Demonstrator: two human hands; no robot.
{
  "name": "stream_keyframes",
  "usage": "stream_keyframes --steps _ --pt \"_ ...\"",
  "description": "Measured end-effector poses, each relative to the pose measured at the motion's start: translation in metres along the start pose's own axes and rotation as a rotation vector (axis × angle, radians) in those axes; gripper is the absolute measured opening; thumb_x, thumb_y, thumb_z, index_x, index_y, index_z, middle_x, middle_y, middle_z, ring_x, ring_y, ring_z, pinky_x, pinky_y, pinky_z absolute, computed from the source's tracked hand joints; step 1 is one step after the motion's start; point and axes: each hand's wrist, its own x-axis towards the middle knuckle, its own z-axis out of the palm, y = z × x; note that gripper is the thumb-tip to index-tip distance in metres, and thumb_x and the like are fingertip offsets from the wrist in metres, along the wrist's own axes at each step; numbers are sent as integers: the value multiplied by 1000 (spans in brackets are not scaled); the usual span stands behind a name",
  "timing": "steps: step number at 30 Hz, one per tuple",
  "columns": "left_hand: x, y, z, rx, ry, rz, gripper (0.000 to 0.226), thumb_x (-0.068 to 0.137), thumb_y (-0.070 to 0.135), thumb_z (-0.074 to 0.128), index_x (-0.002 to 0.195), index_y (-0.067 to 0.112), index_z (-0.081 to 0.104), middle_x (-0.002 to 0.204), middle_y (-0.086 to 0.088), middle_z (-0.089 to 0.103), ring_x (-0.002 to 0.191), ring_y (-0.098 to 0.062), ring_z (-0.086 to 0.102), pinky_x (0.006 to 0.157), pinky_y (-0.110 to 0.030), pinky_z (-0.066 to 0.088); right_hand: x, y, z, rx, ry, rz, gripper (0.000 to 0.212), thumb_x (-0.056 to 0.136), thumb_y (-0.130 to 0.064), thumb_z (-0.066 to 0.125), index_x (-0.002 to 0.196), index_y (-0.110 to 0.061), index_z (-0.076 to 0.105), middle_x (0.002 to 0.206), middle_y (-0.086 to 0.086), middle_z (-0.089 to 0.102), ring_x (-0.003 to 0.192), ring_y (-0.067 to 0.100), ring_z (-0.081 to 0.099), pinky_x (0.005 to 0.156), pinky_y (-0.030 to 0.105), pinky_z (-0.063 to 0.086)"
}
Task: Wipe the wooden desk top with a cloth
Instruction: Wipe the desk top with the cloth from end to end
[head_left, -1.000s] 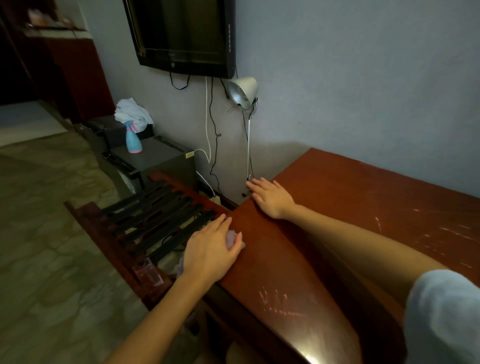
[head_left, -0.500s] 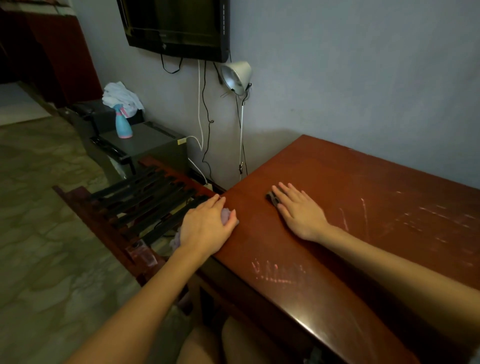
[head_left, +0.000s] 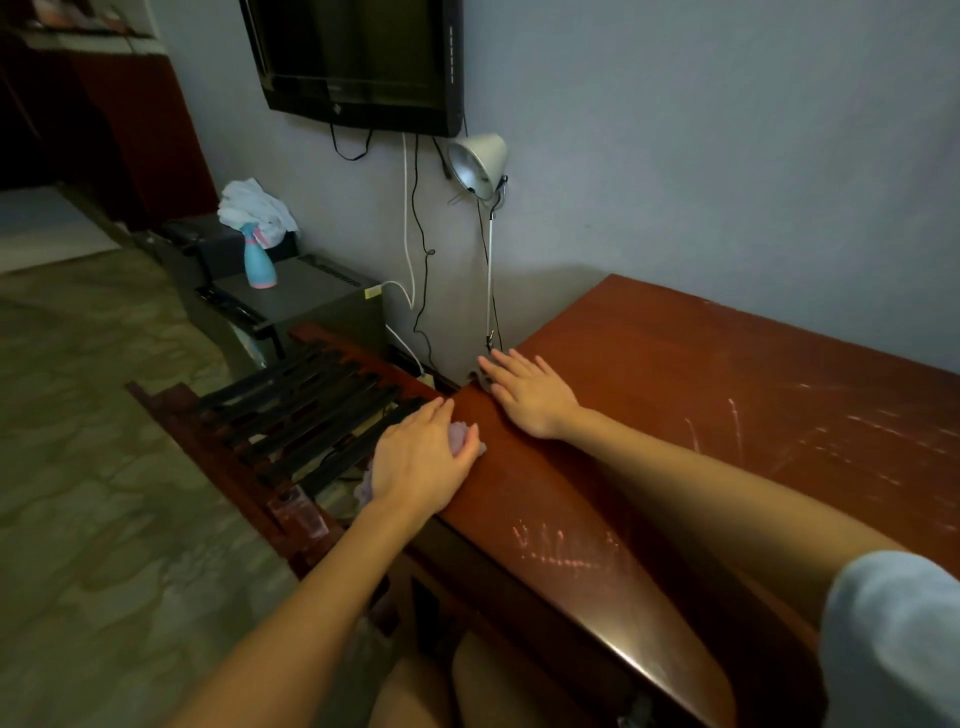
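Note:
The reddish wooden desk top (head_left: 727, 374) fills the right half of the head view, with pale scratches on it. My left hand (head_left: 421, 462) lies at the desk's left edge and grips a pale purple cloth (head_left: 460, 436), which bulges out between thumb and fingers and hangs a little below the edge. My right hand (head_left: 530, 389) rests flat on the desk near its far left corner, fingers straight. A small dark thing peeks out under its fingertips; I cannot tell what it is.
A clip lamp (head_left: 478, 161) stands at the desk's far corner, under a wall-mounted TV (head_left: 358, 57) with hanging cables. Left of the desk is a low slatted wooden rack (head_left: 291, 410). Beyond it, a grey cabinet (head_left: 311, 296) carries a blue spray bottle (head_left: 258, 262) and a white rag (head_left: 254, 205).
My right hand slid from the far left corner toward the desk's middle and has come back to the corner. My left hand has stayed on the cloth at the edge.

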Motion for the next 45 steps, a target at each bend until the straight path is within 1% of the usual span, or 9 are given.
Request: stream_keyframes --steps 6,12,17,20,26,36,39,42,45 --pt "-1 -1 1 -46 -20 14 57 98 50 33 146 21 37 151 1 38 136 -15 38 109 -33 32 -44 36 -5 -9 25 146 51 104 -37 18 153 -26 8 161 -3 5 148 15 1 118 35 0" --pt "0 0 0 -16 -7 37 58 99 49 32 148 19 32 151 -2 37 139 -17 33 111 -36 30 -96 2 -1 -63 34 135 56 104 -37 16 153 -16 1 160 1 -7 147 14 -10 118 33 -4" --pt "-6 -2 -2 -85 41 85 58 99 46 36 151 25 24 157 1 24 145 -15 17 119 -41 10 -98 -54 8 -31 50 -42 71 88 -43 -3 153 -14 3 160 0 -7 146 10 -10 115 28 -10" --pt "-22 -7 -3 -43 50 112 59 98 44 37 152 26 19 159 1 16 147 -15 7 119 -45 1 -74 -61 10 -2 18 -65 57 100 -36 9 153 -15 3 161 -1 -4 147 10 -8 117 32 -7" --pt "-43 -37 -12 -25 -16 105 57 99 42 39 152 30 19 157 2 22 142 -17 25 111 -39 31 -26 -43 5 2 -17 -39 54 103 -29 19 153 -15 5 161 0 0 147 12 -3 118 35 -3" --pt "-47 -39 -1 -128 36 106 50 101 30 39 150 25 27 149 -1 36 138 -18 31 110 -37 34 -91 -5 -5 -23 -22 59 53 104 -31 15 153 -15 1 161 -1 -3 147 11 -6 117 31 -5" --pt "-46 -36 3 -157 64 103 49 101 26 40 149 21 31 145 -4 40 135 -20 35 109 -39 35 -127 -23 -3 -29 -17 57 55 103 -35 10 153 -15 -1 160 -1 -6 146 10 -9 116 28 -8" --pt "-46 -33 3 -175 104 97 47 101 23 41 147 18 35 141 -6 44 131 -22 39 107 -38 36 -147 -65 3 -52 24 1 74 86 -45 -10 153 -14 -1 160 0 -6 146 11 -10 111 24 -11" --pt "-50 -33 1 -221 141 71 45 102 23 39 146 18 36 139 -5 46 130 -20 41 103 -36 41 -141 -100 10 -24 47 -56 60 99 -39 6 153 -14 0 160 -1 -7 146 11 -11 112 26 -12"
